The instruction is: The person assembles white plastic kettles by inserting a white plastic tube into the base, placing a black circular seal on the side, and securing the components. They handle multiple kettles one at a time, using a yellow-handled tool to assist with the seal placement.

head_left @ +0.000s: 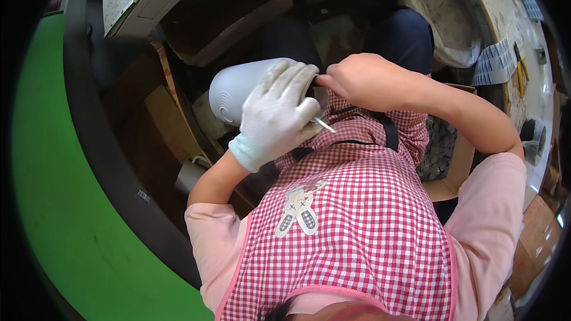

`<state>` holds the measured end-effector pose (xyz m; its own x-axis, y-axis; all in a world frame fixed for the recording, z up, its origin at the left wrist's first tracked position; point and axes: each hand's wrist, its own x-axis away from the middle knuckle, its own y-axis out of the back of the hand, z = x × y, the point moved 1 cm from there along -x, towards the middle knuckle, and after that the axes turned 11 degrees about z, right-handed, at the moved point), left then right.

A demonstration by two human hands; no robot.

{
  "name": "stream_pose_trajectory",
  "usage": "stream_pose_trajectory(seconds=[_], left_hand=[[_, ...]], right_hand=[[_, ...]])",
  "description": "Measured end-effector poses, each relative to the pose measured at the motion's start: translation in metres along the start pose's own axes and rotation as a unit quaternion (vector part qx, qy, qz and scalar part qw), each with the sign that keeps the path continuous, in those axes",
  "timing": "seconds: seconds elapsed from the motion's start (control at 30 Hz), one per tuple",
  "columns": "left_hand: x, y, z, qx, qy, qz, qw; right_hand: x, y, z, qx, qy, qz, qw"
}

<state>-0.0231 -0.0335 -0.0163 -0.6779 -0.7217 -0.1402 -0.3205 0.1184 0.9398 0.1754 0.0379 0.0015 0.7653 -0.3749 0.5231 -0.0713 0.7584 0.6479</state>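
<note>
A light grey cylindrical housing (232, 86) lies on its side above my lap, its closed end with ring-shaped grooves facing left. My left hand (276, 107), in a white knitted glove, is wrapped over the housing's right part. Below the gloved fingers a thin white rod or cable end (325, 124) sticks out. At the housing's right end my bare right hand (360, 80) is closed, thumb and finger pinched close to the left fingertips. Something dark shows at that pinch, but what it is stays hidden.
A green surface (53, 172) with a dark edge curves along the left. On the right worktop (499, 0) lie yellow-handled pliers (521, 74). A plastic-lined bin (440, 18) stands beyond my knees. A cardboard box (461, 169) beside my right thigh holds several small grey pieces.
</note>
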Motion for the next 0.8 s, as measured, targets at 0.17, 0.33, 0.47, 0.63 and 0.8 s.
stream_pose_trajectory(seconds=[0.17,0.33,0.47,0.63,0.8], left_hand=[[0.010,-0.008,0.001,-0.019,-0.007,-0.072,0.997],[0.013,-0.021,-0.005,-0.044,-0.035,-0.063,0.996],[0.015,-0.030,-0.007,-0.042,-0.053,-0.022,0.997],[0.016,-0.021,0.029,-0.068,0.037,-0.098,0.992],[0.007,0.003,0.118,-0.072,0.080,-0.351,0.930]], right_hand=[[0.023,0.002,0.001,-0.241,-0.113,0.139,0.954],[0.015,-0.020,-0.006,-0.305,-0.094,0.236,0.918],[-0.004,-0.043,-0.018,-0.528,-0.074,0.310,0.787],[-0.019,-0.045,0.001,-0.826,-0.018,0.263,0.498],[0.038,0.002,-0.073,-0.738,0.067,-0.097,0.664]])
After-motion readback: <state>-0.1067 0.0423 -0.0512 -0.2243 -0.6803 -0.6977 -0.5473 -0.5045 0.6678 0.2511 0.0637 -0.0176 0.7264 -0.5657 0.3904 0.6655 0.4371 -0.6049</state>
